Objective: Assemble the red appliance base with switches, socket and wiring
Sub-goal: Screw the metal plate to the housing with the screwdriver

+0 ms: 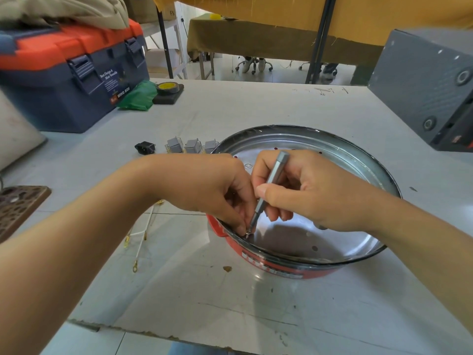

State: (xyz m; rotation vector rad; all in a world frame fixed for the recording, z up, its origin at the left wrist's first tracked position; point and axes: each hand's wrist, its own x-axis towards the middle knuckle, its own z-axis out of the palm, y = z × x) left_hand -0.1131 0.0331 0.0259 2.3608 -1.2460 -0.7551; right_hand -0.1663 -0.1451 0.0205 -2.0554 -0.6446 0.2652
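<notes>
You are working at a pale grey table (256,103) in a workshop, with cloth-draped tables and chair wheels showing beyond its far edge. The red appliance base (294,267) is sitting right of centre in front of you, its shiny metal pan facing up and its red wall showing along the near rim. Your left hand (212,185) is reaching in over the rim at about 9 o'clock, its fingers curled and its fingertips pinching a small screw (247,234) against the inner wall at about 7 o'clock. Your right hand (307,196) is gripping a slim grey screwdriver (268,190) between thumb and curled fingers, and the tool is tilting so that its tip is meeting that screw (the contact point itself is too small to read clearly). At 11 o'clock from the base, 3 grey switches (192,145) are standing in a row just beside the rim, and a black socket (145,147) is lying just left of them. White wires (143,237) with brass terminals are lying on the table at 8 o'clock, under your left forearm. A blue and orange toolbox (76,80) is sitting at the far left, with a green bag (139,97) and a roll of tape (168,87) beside it. A grey box (422,83) is standing at 2 o'clock.
</notes>
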